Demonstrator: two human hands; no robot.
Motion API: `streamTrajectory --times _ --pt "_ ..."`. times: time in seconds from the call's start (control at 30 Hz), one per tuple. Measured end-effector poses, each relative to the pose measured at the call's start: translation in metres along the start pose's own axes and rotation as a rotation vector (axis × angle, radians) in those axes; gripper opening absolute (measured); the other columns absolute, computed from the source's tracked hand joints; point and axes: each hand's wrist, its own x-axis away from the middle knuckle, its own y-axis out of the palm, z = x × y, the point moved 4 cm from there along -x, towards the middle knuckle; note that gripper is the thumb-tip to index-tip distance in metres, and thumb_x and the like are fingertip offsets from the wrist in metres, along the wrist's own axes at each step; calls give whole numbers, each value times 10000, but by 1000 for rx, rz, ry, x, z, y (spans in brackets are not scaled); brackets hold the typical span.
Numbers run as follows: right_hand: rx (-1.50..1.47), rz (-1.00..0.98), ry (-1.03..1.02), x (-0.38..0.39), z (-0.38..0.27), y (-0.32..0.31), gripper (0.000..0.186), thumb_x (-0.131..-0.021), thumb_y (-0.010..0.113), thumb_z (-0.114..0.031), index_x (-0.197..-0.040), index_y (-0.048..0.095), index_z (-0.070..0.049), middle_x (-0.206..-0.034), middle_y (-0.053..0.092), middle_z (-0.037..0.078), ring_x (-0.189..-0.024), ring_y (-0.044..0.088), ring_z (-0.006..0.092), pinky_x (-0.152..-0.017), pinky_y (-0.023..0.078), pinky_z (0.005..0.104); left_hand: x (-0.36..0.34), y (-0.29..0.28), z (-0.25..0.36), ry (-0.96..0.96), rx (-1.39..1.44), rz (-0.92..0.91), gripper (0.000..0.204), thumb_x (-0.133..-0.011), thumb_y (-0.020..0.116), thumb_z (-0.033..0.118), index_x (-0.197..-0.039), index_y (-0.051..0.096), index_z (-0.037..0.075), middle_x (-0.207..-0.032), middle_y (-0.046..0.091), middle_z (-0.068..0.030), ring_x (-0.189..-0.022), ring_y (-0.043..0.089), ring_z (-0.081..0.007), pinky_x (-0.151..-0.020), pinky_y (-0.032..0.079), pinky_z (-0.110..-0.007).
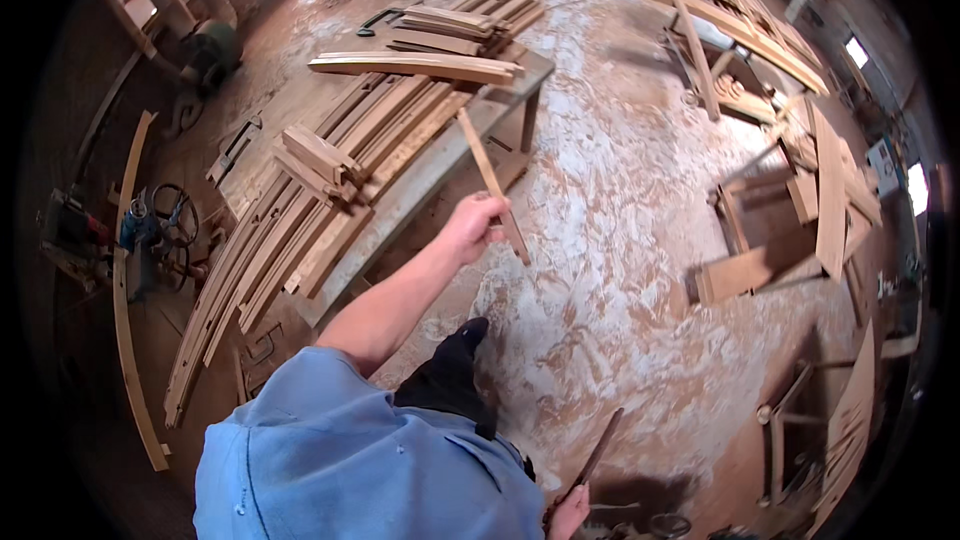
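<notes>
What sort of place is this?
Most likely a woodworking shop: long wooden pieces lie stacked on a table, and the person's left hand holds a narrow wooden strip.

1 long plank (124, 330) beside a blue machine (141, 225); 1 green machine (213, 48) beyond.

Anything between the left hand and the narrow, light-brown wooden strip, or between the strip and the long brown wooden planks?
Nothing visible. The left hand grips the narrow, light-brown wooden strip directly; its far end overlaps the long brown wooden planks in view. Whether they touch, I can't tell.
</notes>
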Motion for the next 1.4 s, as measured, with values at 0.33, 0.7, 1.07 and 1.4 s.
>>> streamTrajectory --times 0.33,0.7,1.07,1.4 --pt "17 -73 -84 3 -211 39 459 -1014 439 -344 -1036 610 82 -782 605 164 -720 522 244 -703 453 379 -197 -105 177 93 -156 399 228 -845 696 258 -921 646 49 -714 596 -26 -532 559 -142 -462 480 -236" --pt "-123 -112 -145 -33 -218 75 303 -1015 419 -304 -845 509 -70 -527 427 2 -390 398 113 -365 308 280 -217 -94 210 534 -1016 226 556 -877 625 246 -1342 489 -26 -1114 659 -187 -968 654 -292 -802 542 -393" --pt "66 -161 -151 -50 -278 93 384 -1015 432 -323 -1171 575 -3 -569 404 -6 -452 393 93 -397 308 271 -6 -311 236 148 -1543 1096 374 -880 621 265 -1102 612 -37 -1087 607 -288 -1054 566 -432 -896 484 -477" --pt "1 -241 -18 -66 -275 89 417 -1015 426 -328 -1336 523 -79 -582 405 -15 -422 380 87 -358 301 258 -60 -368 214 -167 -1548 832 398 -850 607 337 -943 696 -40 -971 685 -243 -907 666 -403 -780 536 -449"
